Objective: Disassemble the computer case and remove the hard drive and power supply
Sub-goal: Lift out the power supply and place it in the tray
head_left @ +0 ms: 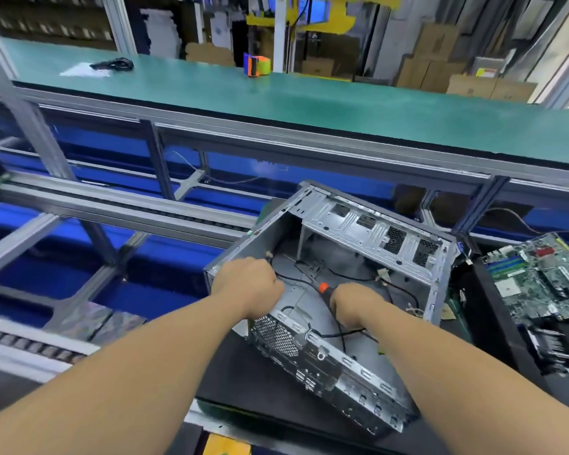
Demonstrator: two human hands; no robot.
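The computer case [358, 284], a box of bare stamped sheet steel, sits open-sided on a dark matte tabletop [260, 382] in the lower centre of the frame, turned at an angle. Its near rear panel is pierced with a honeycomb mesh grille [271, 336] and a row of rectangular slot cut-outs; the far inner wall carries embossed ribs and four dark perforated vents. Thin black cables [339, 333] loop across the grey floor inside.

The left hand [247, 287] is curled into a closed grip at the case's left edge; what it clamps, if anything, is hidden under the knuckles. The right hand [355, 307] reaches inside the case, its grip closed around a screwdriver [324, 288] whose rounded orange-and-black handle end pokes out above the fingers.

At the right edge of the frame a green motherboard [539, 280], dense with small components, lies flat just beside the case. Across the upper frame runs a smooth teal bench [342, 103] bearing an orange tape dispenser [256, 65] and a coiled black cord [114, 64].
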